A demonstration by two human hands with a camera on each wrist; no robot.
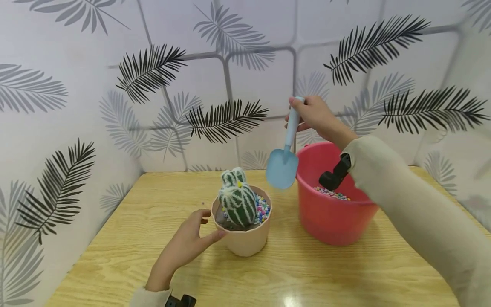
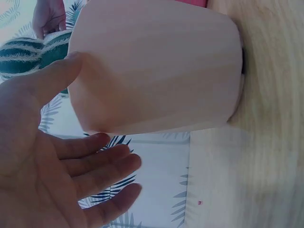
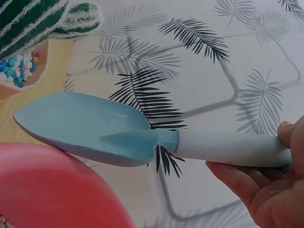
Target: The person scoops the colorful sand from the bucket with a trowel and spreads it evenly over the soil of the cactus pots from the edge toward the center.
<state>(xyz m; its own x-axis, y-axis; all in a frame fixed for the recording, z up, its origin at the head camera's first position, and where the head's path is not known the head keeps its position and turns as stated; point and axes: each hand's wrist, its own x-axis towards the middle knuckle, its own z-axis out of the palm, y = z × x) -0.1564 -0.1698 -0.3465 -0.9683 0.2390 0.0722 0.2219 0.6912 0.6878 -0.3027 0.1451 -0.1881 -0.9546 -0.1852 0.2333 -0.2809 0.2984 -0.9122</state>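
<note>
Holds a blue shovel (image 1: 284, 162) with the right hand (image 1: 312, 114), at 2 o'clock in the head view, with thumb and fingers curled around the upper end of the pale handle. Points the blade downward, toward 7 o'clock from this hand. Has the blade beside the rim of the red bucket (image 1: 331, 221), at about 9 o'clock of this rim; cannot tell from these views about touching or a small gap.

Spreads the left hand (image 1: 188, 241) at 7 o'clock in the head view, just at the 8 o'clock side of the pot (image 1: 247, 244). Lays the thumb against the pot near its rim and extends the other fingers loosely, with a wide space from the thumb. Cannot tell surely about contact of these fingers with the pot.

Sees the pot at 6 o'clock in the head view, standing on the wooden table (image 1: 153, 213). Finds in it a striped green cactus (image 1: 239, 207), leaning a little to 11 o'clock, with colourful stones (image 1: 263, 209) at its 3 o'clock and brown soil (image 1: 225, 222) at its 7 o'clock. Finds the bucket near the pot, at 3 o'clock from it, with more stones (image 1: 333, 195) lying inside. Wears cream sleeves (image 1: 414, 204).
</note>
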